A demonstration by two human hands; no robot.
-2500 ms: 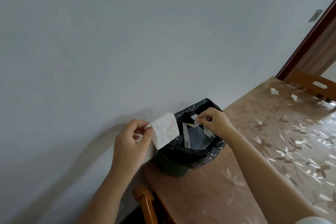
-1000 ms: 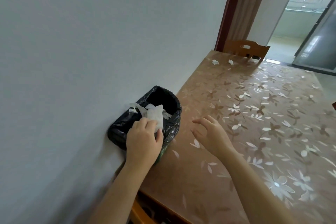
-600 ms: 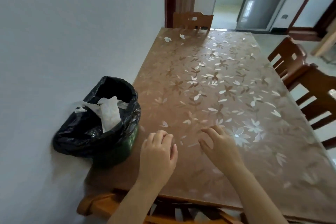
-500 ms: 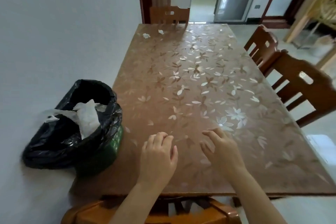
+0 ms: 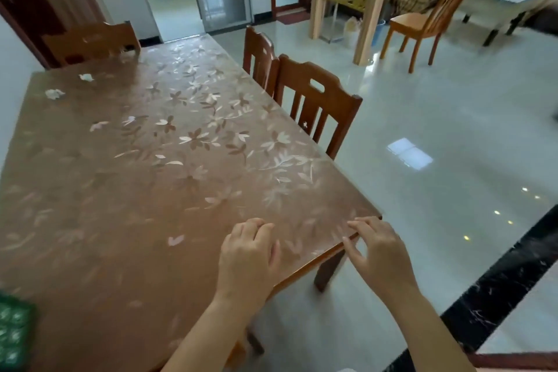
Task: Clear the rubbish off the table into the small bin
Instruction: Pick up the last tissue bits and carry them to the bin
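— Rubbish [image 5: 55,94] in either of the hands?

— No. The left hand [image 5: 246,257] is hovering palm down over the near edge of the bench [image 5: 120,190], with its fingers loosely curled and gripping nothing. The right hand [image 5: 379,254] is hanging just beside it, out past the bench's near right corner. Its fingers are slack and slightly spread, and it is carrying nothing either. Its fingertips [image 5: 351,225] are lying right at that corner, but I cannot tell whether they are touching it.

— So where is the rubbish sitting?

— It is lying at the far left end of the bench, well apart from both hands. One crumpled white scrap is sitting close to the left edge, and a second scrap [image 5: 86,77] is lying near it, a little further back.

— Anything else showing?

— A green patterned thing [image 5: 12,335] is poking in at the lower left edge of the view, too cropped to name. Two wooden chairs [image 5: 317,106] are standing tucked along the bench's right side. A third chair [image 5: 90,42] is standing at its far end. A fourth chair [image 5: 422,18] is standing well apart on the glossy floor [image 5: 453,130].
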